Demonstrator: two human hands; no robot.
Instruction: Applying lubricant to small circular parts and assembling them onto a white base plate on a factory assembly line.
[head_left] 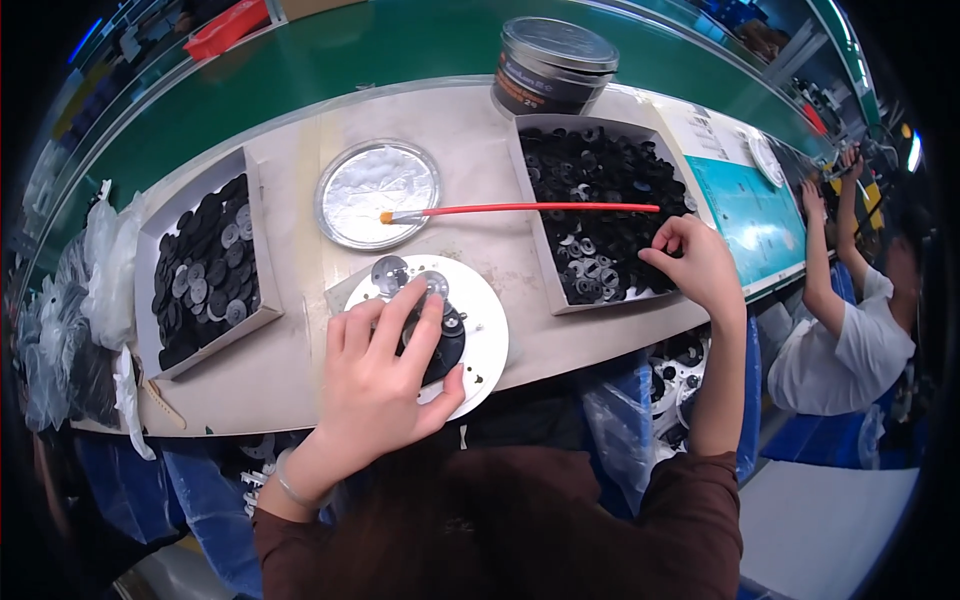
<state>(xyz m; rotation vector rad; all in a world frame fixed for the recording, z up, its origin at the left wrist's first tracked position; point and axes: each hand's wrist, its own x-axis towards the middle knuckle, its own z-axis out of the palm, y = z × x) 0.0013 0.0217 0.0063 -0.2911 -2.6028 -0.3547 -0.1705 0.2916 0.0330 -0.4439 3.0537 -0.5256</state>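
Observation:
A white round plate (487, 318) lies before me, bearing black and grey gear-like discs (392, 272). My left hand (378, 365) rests over these parts with its fingers spread. Its fingertips touch the discs, and its thumb lies at the plate's lower right. Partly hidden under the fingers is a larger black disc. My right hand (697, 262) is at the right edge of a cardboard box (550, 262) full of small black gear parts (590, 165). Thumb and forefinger are pinched together; whatever they may hold is too small to make out.
A red-handled brush (520, 207) spans from a round silvery lid (375, 190) to the right box. Another box (265, 318) of black discs stands left, beside plastic bags (105, 270). A lidded tin (553, 75) stands behind. Another person (845, 330) works at far right.

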